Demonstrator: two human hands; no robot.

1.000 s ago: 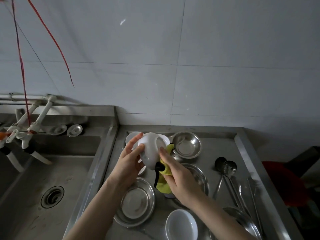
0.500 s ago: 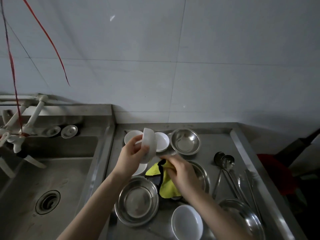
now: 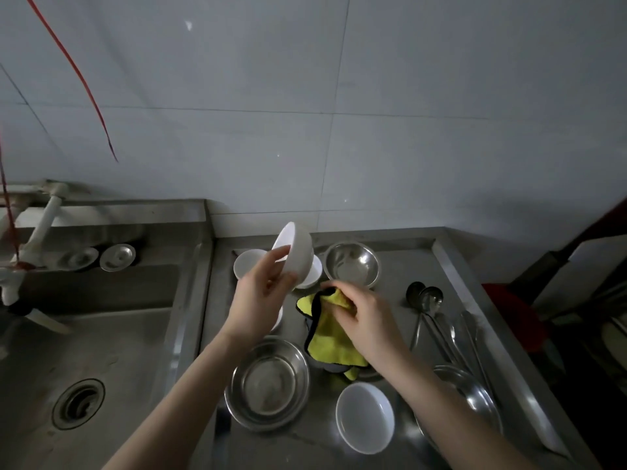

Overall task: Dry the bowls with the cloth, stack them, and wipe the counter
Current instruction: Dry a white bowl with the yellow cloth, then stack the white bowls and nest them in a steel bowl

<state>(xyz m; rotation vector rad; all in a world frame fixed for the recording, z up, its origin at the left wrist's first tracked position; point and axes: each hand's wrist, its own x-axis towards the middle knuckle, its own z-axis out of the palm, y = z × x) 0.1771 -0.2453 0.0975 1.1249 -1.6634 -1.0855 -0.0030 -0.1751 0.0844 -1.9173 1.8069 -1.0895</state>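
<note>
My left hand [image 3: 259, 298] grips a white bowl [image 3: 298, 254] tilted on its side above the steel counter [image 3: 400, 300], its opening turned left. Just to the right and lower, my right hand [image 3: 364, 317] holds a yellow cloth with a black edge [image 3: 330, 334], bunched at the top and hanging over the counter. Two more white bowls [image 3: 246, 262] sit at the back behind the held one. Another white bowl [image 3: 364, 417] stands upright near the front. A steel bowl [image 3: 353, 264] sits at the back and a wide steel dish [image 3: 268, 381] lies under my left wrist.
A deep steel sink [image 3: 84, 351] with a drain lies left, with white taps [image 3: 37, 239] and two small steel lids [image 3: 117, 256] on its ledge. Ladles and spoons [image 3: 431, 310] lie right of the cloth. Another steel bowl [image 3: 475, 395] sits at front right. A red object [image 3: 509, 313] is beyond the counter's raised edge.
My left hand has lifted and turned the white bowl away from the cloth. My right hand has drawn the cloth off the bowl and lowered it toward the counter.
</note>
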